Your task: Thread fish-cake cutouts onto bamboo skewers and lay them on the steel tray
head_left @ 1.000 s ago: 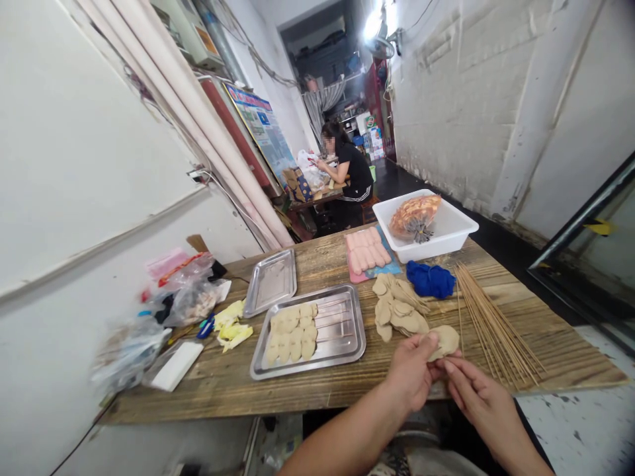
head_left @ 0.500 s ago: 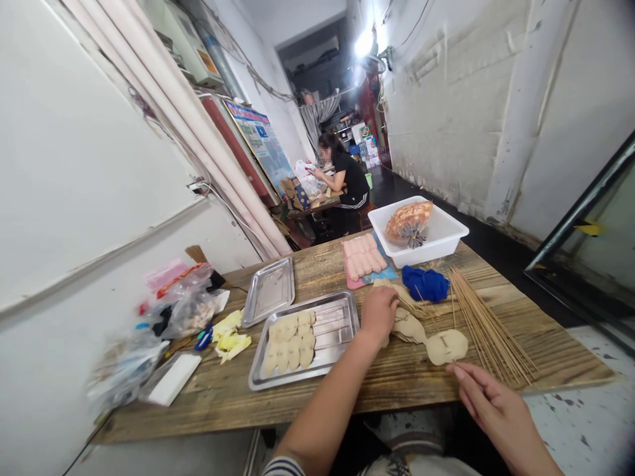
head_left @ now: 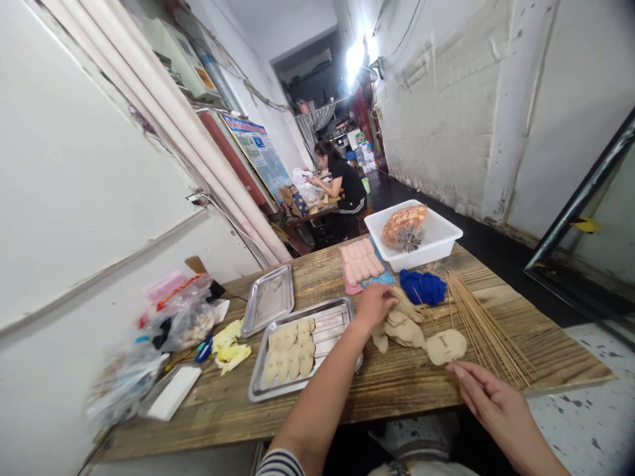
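My right hand (head_left: 496, 403) pinches the lower end of a thin wooden skewer at the table's front edge. A flat beige slice (head_left: 445, 347) is threaded on that skewer just beyond my fingertips. My left hand (head_left: 376, 307) is over the left edge of a loose pile of similar slices (head_left: 404, 328), its fingers drawn together; what they hold, if anything, is hidden. Left of my forearm, a metal tray (head_left: 258, 385) bears rows of skewered beige pieces (head_left: 290, 350). A bundle of bare skewers (head_left: 483, 330) lies fanned out to the right.
A blue cloth (head_left: 423, 286) lies behind the slices. Pink sausage-like pieces (head_left: 361, 261) rest near a white tub (head_left: 444, 248) holding a bagged food item. Another metal tray (head_left: 268, 301), yellow wrapping (head_left: 231, 347) and plastic bags (head_left: 129, 373) are left. A person (head_left: 344, 182) sits farther back.
My left hand has shifted slightly up and left, uncovering more of the slice pile. My right hand and the threaded slice have barely moved. The camera view has shifted a little.
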Demonstrator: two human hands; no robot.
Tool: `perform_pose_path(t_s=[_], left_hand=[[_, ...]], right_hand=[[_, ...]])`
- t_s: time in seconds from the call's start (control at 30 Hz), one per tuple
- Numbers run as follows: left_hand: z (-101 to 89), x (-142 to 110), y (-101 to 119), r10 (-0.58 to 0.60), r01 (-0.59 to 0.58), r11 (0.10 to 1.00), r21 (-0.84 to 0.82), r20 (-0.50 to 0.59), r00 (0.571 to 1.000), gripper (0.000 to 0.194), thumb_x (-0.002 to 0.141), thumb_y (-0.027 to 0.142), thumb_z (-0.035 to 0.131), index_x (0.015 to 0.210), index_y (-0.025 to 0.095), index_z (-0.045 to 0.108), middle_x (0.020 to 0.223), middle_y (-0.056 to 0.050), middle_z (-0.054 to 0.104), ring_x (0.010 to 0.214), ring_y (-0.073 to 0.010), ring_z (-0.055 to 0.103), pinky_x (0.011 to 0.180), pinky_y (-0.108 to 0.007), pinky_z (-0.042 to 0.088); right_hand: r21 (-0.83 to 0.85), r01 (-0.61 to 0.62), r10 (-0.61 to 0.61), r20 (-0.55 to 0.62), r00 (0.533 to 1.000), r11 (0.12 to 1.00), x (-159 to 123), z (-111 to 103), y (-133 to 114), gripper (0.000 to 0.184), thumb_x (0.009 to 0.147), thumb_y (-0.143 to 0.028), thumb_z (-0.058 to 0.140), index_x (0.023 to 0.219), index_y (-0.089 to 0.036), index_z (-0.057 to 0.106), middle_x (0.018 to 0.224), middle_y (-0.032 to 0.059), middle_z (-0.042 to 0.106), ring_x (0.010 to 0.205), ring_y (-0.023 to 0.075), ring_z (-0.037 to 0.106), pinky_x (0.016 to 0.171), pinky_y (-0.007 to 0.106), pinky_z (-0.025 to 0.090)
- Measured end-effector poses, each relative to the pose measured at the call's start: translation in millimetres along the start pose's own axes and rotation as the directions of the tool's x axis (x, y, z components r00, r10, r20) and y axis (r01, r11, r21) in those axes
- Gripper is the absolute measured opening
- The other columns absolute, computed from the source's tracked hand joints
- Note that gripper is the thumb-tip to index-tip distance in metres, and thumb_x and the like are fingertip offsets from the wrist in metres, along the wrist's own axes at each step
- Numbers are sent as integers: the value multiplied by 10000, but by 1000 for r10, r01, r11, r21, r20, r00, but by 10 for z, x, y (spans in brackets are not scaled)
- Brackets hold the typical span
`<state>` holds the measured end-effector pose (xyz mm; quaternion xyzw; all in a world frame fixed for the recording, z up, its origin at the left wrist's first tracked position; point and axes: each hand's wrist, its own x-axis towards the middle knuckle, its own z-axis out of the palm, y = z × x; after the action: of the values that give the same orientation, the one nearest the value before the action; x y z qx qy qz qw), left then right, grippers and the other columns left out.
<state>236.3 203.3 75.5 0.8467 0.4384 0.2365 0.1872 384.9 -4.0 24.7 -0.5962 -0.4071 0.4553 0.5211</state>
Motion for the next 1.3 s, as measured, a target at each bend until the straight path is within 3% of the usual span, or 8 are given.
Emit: perform_pose_path(t_s=[0.4,0.53,0.6,0.7,0.77,0.83,1.13,1.3], left_hand=[[-293,-62,111,104,-103,995,-16,90,991,111,719,280,573,724,171,595,728,-13,610,701,-136,511,687,-254,383],[-289,-114,109,22,-18,954,-301,9,1000,140,703,297,591,707,160,562,703,-7,596,664,-116,522,664,-249,409],[-261,-143,107,-119,94,821,-563,-8,993,196,697,331,607,754,155,543,662,7,583,609,-99,524,633,-248,432],[-222,-206,124,-316,218,458,-862,71,946,346,627,362,688,851,150,531,667,3,600,608,-112,559,644,-296,475],[-215,-258,146,-369,244,252,-936,140,919,409,572,339,739,870,138,544,747,-27,628,657,-133,591,674,-329,494],[-227,-309,173,-387,245,163,-956,167,907,409,544,303,765,855,124,569,803,-46,639,694,-146,607,706,-345,501],[-338,-411,273,-414,212,199,-957,115,903,372,571,299,756,869,116,629,784,-51,659,708,-157,613,701,-336,505],[-303,-425,262,-374,196,215,-957,105,921,442,530,280,782,916,127,630,775,-46,673,698,-134,608,712,-293,483]], right_hand=[[31,-9,8,18,1000,999,-13,-7,-139,390,779,-487,535,978,-166,631,499,-59,392,455,107,360,417,220,294],[41,-13,11,42,999,999,-17,5,-87,382,794,-485,526,994,-171,609,518,-56,408,474,108,354,432,218,289],[55,-20,17,64,998,998,-38,21,-50,367,798,-472,533,1001,-174,603,536,-49,440,486,106,359,442,216,290],[77,-38,27,139,990,996,-96,67,-21,346,808,-464,526,984,-178,613,555,-36,484,491,104,365,446,218,284],[81,-64,48,191,980,995,-140,101,-25,349,816,-470,511,969,-176,618,585,-26,512,484,98,348,437,220,261],[71,-84,67,217,974,994,-173,123,-35,352,818,-474,504,965,-174,617,602,-23,521,479,93,330,434,223,243],[16,-69,65,188,980,997,-150,120,14,376,813,-471,510,993,-157,611,512,-55,419,493,110,344,454,227,263],[16,-87,82,188,979,996,-168,135,-26,421,805,-487,506,1002,-131,614,566,-31,481,477,95,326,438,221,254]])
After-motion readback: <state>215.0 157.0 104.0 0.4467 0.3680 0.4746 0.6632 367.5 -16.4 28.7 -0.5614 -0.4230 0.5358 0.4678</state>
